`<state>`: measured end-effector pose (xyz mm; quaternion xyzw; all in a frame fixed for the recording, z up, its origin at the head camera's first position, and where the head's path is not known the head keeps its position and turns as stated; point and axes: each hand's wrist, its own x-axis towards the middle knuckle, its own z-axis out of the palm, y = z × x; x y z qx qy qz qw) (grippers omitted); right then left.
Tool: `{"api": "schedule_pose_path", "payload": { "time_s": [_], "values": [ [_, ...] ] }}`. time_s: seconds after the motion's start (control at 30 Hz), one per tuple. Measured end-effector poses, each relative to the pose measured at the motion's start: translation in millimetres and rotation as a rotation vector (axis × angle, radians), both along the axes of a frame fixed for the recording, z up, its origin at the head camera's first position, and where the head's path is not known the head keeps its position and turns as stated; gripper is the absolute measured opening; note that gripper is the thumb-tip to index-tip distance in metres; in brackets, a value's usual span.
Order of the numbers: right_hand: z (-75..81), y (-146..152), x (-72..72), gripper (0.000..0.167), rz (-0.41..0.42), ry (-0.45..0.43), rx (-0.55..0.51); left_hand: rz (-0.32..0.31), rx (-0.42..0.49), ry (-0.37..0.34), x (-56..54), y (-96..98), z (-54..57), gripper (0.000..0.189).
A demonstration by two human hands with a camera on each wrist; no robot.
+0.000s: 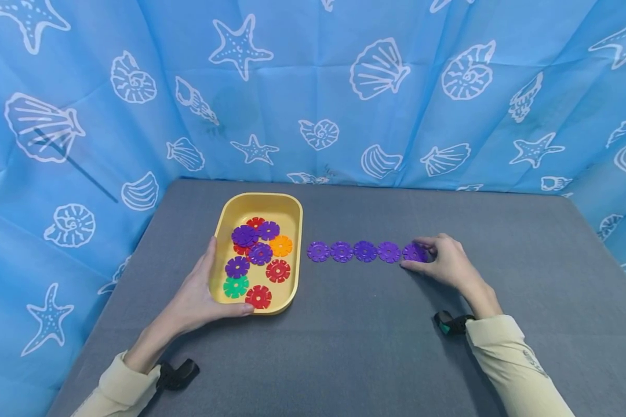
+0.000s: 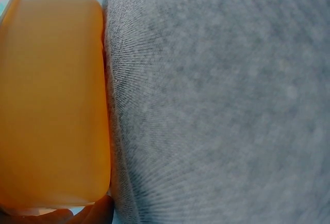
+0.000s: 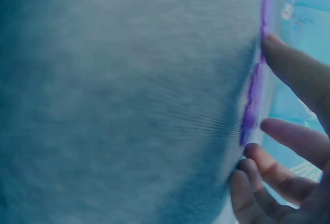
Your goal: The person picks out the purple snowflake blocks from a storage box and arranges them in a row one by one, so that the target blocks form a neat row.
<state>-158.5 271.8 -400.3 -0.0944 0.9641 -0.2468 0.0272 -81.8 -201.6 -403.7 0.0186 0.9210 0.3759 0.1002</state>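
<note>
Five-in-line is avoided here; several purple notched plastic discs [image 1: 365, 251] lie edge to edge in a straight row on the grey cloth. At the row's right end my right hand [image 1: 448, 263] holds the last purple disc [image 1: 413, 252], thumb at its near edge and a fingertip at its far edge. In the right wrist view this disc [image 3: 251, 105] shows edge-on between thumb and fingers. My left hand [image 1: 198, 295] grips the yellow tray [image 1: 298, 231] at its near left corner, thumb over the near rim. The tray's outer wall [image 2: 51, 100] fills the left of the left wrist view.
Inside the tray lie loose discs: several purple and red ones, an orange disc [image 1: 280, 246] and a green disc [image 1: 236, 286]. A blue curtain [image 1: 313, 92] with shell prints hangs behind the grey table [image 1: 344, 359].
</note>
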Motion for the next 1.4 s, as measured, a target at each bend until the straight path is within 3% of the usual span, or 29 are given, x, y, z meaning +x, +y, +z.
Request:
{"api": "schedule_pose_path", "payload": {
  "time_s": [0.13, 0.27, 0.67, 1.4],
  "values": [
    [4.1, 3.2, -0.4, 0.064, 0.029, -0.078, 0.007, -0.002, 0.0, 0.002, -0.4, 0.5, 0.4, 0.144],
    [5.5, 4.2, -1.7, 0.058, 0.025, -0.093, 0.007, -0.005, 0.0, 0.006, -0.8, 0.6, 0.4, 0.144],
    [4.9, -4.4, -0.6, 0.058, -0.044, -0.083, 0.003, -0.01, 0.016, 0.021, -1.6, 0.1, -1.7, 0.146],
    [8.8, -7.4, 2.1, 0.06, -0.053, -0.076, 0.01, -0.007, 0.006, 0.015, -1.9, -0.4, -1.9, 0.145]
  ]
}}
